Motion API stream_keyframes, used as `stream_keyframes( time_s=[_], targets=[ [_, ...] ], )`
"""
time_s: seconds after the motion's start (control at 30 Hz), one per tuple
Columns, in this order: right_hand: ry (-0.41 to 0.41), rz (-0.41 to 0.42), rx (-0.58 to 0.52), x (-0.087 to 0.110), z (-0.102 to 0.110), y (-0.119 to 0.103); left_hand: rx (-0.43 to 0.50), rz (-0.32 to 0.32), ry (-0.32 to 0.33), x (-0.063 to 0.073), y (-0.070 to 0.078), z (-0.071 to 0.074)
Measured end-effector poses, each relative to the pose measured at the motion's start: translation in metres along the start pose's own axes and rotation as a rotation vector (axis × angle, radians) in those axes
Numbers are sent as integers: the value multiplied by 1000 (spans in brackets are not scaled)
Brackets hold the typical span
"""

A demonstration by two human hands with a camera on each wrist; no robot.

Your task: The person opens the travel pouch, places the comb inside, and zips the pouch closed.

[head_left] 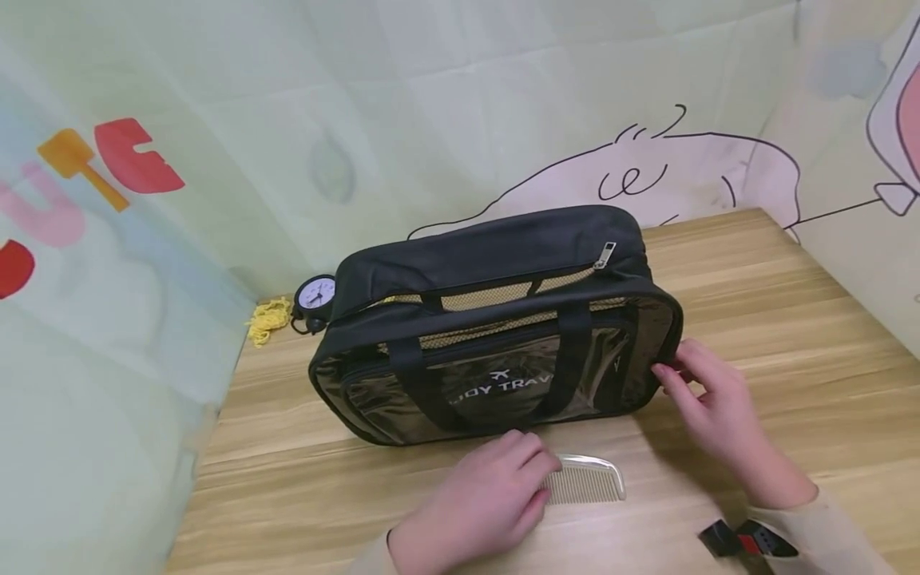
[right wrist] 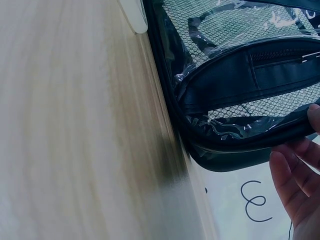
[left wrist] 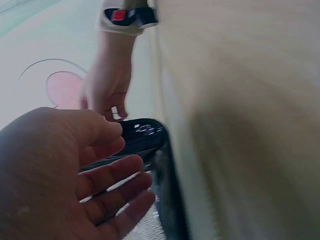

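Note:
A black travel toiletry bag (head_left: 496,319) with clear panels, two front straps and white lettering stands upright on the table, its top zipper partly undone. My right hand (head_left: 707,399) pinches the bag's right edge, thumb in front and fingers behind it, as the right wrist view also shows. Just in front of the bag, a pale comb (head_left: 585,479) lies with its teeth toward me. My left hand (head_left: 496,495) is beside the comb and covers its left end in the head view. In the left wrist view, the fingers (left wrist: 117,200) are loosely bent and hold nothing.
Behind the bag's left end are a small round black clock (head_left: 316,294) and a bundle of yellow string (head_left: 269,321). The wooden table (head_left: 776,319) meets printed cloth hangings (head_left: 431,104) at the back and sides.

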State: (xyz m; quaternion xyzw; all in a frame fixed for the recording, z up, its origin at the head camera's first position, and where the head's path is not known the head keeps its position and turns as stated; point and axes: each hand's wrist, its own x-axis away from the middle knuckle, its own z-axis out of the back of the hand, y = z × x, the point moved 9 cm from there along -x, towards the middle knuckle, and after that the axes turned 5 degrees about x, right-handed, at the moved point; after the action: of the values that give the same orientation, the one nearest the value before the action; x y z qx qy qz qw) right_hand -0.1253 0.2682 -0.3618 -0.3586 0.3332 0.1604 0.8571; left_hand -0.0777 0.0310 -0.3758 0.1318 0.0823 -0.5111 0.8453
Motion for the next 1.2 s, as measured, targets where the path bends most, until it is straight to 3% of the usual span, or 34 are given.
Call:
stream_keyframes(
  time_s=[0.2, 0.37, 0.77, 1.2],
  targets=[
    [-6, -22, 11, 2, -1, 2, -53, 99, -94, 7, -7, -25],
    [-2, -7, 5, 2, -2, 1, -65, 145, -154, 12, -10, -35],
    [12, -3, -8, 1, 1, -1, -8, 260, -198, 14, -17, -40],
    [-13, -22, 10, -1, 1, 1, 39, 310, -228, 11, -20, -43]
  ],
)
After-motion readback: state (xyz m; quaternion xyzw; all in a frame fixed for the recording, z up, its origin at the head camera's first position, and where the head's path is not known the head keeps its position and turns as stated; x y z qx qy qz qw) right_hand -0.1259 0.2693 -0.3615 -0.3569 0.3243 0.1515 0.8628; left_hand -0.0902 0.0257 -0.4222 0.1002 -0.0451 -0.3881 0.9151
